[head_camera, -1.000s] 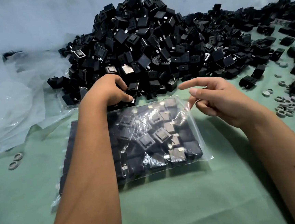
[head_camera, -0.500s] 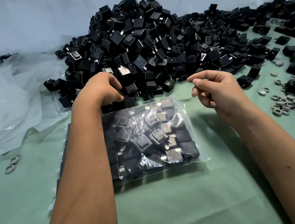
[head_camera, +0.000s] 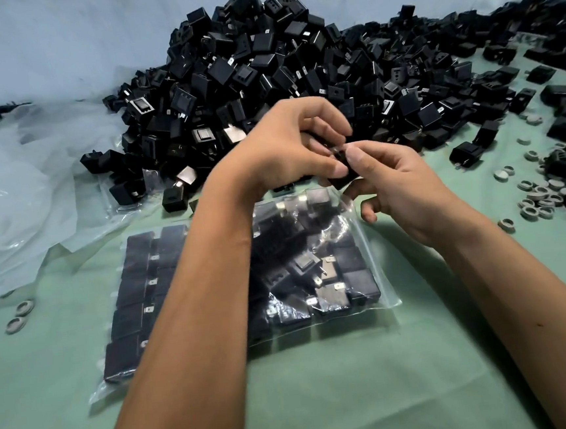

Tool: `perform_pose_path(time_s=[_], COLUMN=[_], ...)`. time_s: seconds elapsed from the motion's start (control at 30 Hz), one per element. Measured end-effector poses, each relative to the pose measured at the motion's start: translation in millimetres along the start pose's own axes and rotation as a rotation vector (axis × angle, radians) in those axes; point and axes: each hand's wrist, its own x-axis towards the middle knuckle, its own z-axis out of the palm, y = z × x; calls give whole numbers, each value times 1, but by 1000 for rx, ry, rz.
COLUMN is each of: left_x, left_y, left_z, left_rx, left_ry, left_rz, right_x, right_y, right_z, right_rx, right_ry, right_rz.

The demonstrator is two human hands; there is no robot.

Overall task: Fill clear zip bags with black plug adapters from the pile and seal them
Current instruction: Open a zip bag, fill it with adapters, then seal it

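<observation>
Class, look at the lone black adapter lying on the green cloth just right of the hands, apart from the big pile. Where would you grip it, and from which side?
Grip the lone black adapter across its two flat side faces, coming down from above. It lies apart from the pile on the green cloth, so fingers probably fit on both sides; avoid the end where a metal prong seems to stick out.

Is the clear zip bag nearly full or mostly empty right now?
Nearly full: the clear plastic zip bag lies flat on the green cloth, packed with black plug adapters.

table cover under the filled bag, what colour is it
Pale green table cover, seen best in the head view.
</observation>
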Motion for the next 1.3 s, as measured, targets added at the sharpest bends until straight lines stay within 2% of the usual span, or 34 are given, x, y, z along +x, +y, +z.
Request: perform_pose_path(time_s=[0.07, 0.17, 0.27, 0.33, 0.43, 0.53, 0.63, 0.77, 0.93, 1.1, 1.3], left_x=[3, 8, 11, 12, 11, 9, 7, 7, 7, 7, 6], left_y=[0, -3, -13, -17, -17, -21, -25, -26, -27, -26, -28], left_z=[7, 11, 10, 12, 11, 4, 0, -4, -8, -9, -12], left_rx=[3, 128, 420, 511, 511, 457, 428, 412, 373, 389, 380], left_ry=[-36, -27, -110, -193, -233, -213, -219, -200, -176, -159, -127], left_rz=[34, 39, -60, -103, -100, -99, -61, -19, 12, 30, 35], right_x=[1, 3, 4, 3, 3, 2, -1, -3, -5, -6, -7], right_y=[1, -1, 1, 3, 4, 2, -3, -9, -5, -7, -11], right_z=[-2, -10, -23, -27, -32, -39, -41, -38, -30, -30, -29], right_rx=[37, 72, -116, -204, -159, -180, -215, -339, -155, -75, 72], right_ry=[-12, 75, 170, 187, 115, -45, -174, -258, -394, -415, -395], right_rz=[11, 61, 103, 135, 197, 228, 198, 102, 111, 82, 192])
